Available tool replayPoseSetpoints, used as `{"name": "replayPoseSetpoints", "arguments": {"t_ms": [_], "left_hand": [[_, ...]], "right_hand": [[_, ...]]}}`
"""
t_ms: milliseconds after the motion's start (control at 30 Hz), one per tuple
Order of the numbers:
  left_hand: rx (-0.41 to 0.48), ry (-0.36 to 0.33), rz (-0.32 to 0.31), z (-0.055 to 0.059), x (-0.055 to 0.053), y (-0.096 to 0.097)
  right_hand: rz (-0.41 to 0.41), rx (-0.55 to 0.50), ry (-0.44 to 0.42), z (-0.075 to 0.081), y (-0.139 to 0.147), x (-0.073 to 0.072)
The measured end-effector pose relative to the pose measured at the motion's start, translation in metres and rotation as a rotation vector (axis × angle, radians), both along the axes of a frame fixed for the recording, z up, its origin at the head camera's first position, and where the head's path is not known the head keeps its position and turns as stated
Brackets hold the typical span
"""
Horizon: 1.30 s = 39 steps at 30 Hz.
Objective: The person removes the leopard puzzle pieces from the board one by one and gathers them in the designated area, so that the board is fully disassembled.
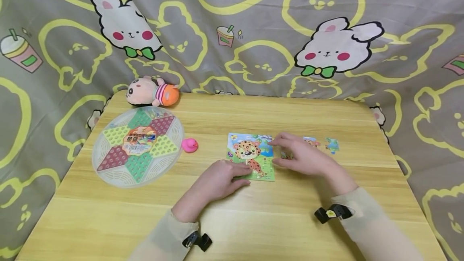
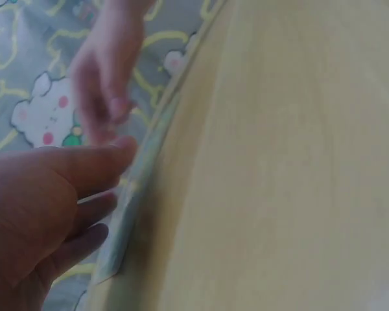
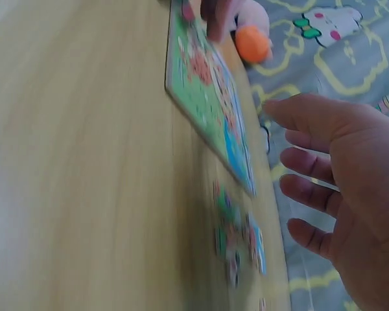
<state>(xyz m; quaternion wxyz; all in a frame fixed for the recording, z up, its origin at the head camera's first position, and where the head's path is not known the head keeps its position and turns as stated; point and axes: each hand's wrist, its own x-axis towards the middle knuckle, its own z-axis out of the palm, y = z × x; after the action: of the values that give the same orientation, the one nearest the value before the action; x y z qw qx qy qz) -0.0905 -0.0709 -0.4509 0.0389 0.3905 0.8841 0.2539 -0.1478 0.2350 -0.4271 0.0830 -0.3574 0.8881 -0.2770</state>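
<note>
A jigsaw puzzle (image 1: 268, 168) with a spotted cartoon leopard lies in its board on the wooden table. My left hand (image 1: 222, 178) rests its fingertips on the puzzle's lower left part, with the fingers nearly straight. My right hand (image 1: 302, 155) is at the board's right edge, thumb and fingers spread apart. In the right wrist view, nothing shows between the fingers of the right hand (image 3: 350, 175). Loose puzzle pieces (image 3: 230, 236) lie beyond the board's edge, partly hidden by the right hand in the head view. One blue-green piece (image 1: 331, 145) lies farther right.
A round Chinese checkers board (image 1: 137, 146) lies on the table's left side. Beside it sits a small pink toy duck (image 1: 190, 145). A plush doll (image 1: 154, 92) lies at the back left corner. A patterned grey curtain (image 1: 261, 23) hangs behind the table (image 1: 253, 220).
</note>
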Motion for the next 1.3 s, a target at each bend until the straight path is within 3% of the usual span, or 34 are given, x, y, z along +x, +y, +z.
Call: {"name": "replayPoseSetpoints", "arguments": {"t_ms": [133, 367, 900, 1300], "left_hand": [[-0.019, 0.012, -0.029, -0.004, -0.002, 0.006], [-0.022, -0.011, -0.029, -0.007, -0.005, 0.009], [-0.014, -0.03, 0.001, -0.009, -0.002, 0.012], [-0.033, -0.085, 0.014, -0.007, -0.004, 0.014]], "right_hand": [[0.051, 0.01, -0.009, -0.003, -0.022, -0.01], [0.103, 0.058, -0.029, -0.012, -0.047, -0.023], [0.002, 0.083, -0.046, -0.026, -0.059, -0.026], [-0.033, 0.135, -0.082, -0.023, -0.062, -0.027]]}}
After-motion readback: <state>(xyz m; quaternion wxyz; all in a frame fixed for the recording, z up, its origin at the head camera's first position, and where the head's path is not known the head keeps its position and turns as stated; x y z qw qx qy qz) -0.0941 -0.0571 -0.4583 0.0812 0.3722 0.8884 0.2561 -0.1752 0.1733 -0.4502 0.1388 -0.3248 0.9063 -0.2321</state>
